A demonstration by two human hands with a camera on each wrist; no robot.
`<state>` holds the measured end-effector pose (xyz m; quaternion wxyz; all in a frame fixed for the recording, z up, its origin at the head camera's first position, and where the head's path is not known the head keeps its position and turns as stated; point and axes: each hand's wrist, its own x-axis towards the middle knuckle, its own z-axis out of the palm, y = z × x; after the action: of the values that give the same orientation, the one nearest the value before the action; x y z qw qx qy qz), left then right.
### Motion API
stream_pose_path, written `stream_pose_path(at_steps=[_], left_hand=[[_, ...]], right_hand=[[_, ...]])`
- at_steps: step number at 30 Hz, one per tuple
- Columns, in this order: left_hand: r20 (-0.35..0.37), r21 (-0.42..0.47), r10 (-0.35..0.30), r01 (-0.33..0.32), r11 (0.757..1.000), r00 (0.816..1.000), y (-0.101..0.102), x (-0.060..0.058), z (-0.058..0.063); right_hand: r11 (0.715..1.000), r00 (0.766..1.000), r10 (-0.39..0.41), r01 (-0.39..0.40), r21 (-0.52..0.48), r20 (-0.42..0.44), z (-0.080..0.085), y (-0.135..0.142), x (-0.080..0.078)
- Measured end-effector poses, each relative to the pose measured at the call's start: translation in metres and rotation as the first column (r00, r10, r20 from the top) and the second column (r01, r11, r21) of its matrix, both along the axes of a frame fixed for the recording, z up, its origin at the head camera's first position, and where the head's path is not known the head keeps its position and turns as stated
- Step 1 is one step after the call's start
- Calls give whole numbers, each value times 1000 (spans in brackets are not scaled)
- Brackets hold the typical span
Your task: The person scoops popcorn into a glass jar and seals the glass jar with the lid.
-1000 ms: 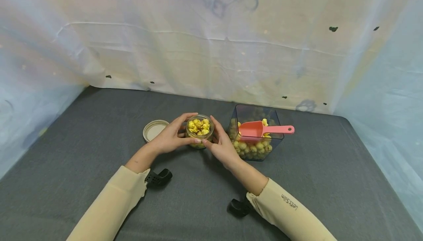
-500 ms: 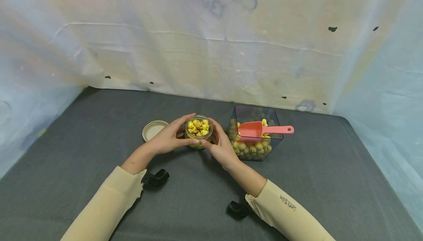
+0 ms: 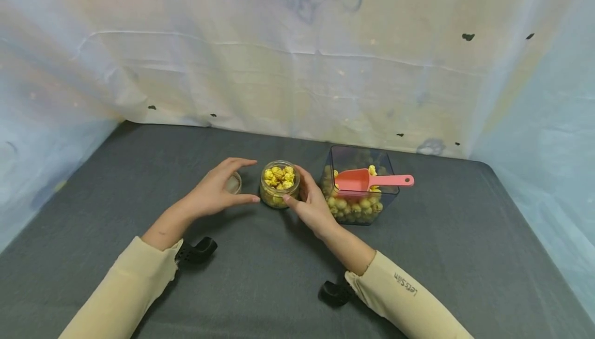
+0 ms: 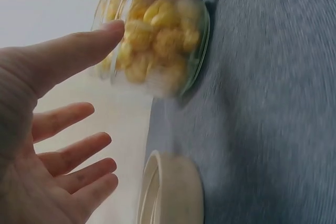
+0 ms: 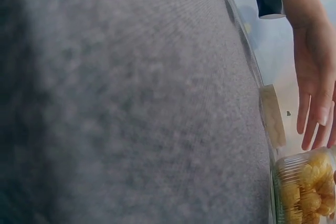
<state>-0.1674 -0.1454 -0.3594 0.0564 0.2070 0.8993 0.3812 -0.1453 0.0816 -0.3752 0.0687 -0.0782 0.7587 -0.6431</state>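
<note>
A glass jar (image 3: 280, 198) filled with yellow popcorn (image 3: 279, 178) stands upright on the grey cloth. My right hand (image 3: 315, 210) holds it from the right, thumb at the front and fingers around its side. To the left, my left hand (image 3: 211, 189) is spread, its thumb and index fingertips short of the glass. In the left wrist view that palm and its empty fingers show beside the jar (image 4: 163, 40). Partly hidden behind the left hand lies a round pale lid (image 3: 234, 184); its rim (image 4: 181, 192) also shows in the left wrist view.
Right of the jar stands a clear square container (image 3: 344, 155) with more popcorn. A pink scoop (image 3: 355, 181) rests in it, handle jutting right over the rim. A patterned curtain (image 3: 288, 80) hangs behind the cloth-covered table (image 3: 446, 235).
My left hand has let go of the jar and moved left, now overlapping the lid in the head view. The right hand stays on the jar, which has barely moved.
</note>
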Motion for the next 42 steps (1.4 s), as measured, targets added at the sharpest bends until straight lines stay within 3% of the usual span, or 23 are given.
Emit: stream_pose_path(at_steps=[8, 22, 42], left_hand=[[-13, -50, 43, -44, 998, 999, -22, 3, 2], [35, -112, 76, -71, 991, 997, -47, 4, -8], [-1, -123, 141, -140, 982, 990, -54, 4, -21]], right_hand=[[1000, 1000, 11, -11, -10, -2, 0, 1, 0], [1000, 1000, 17, -17, -5, 10, 1, 1, 0], [1000, 1000, 6, -6, -1, -1, 1, 0, 1]])
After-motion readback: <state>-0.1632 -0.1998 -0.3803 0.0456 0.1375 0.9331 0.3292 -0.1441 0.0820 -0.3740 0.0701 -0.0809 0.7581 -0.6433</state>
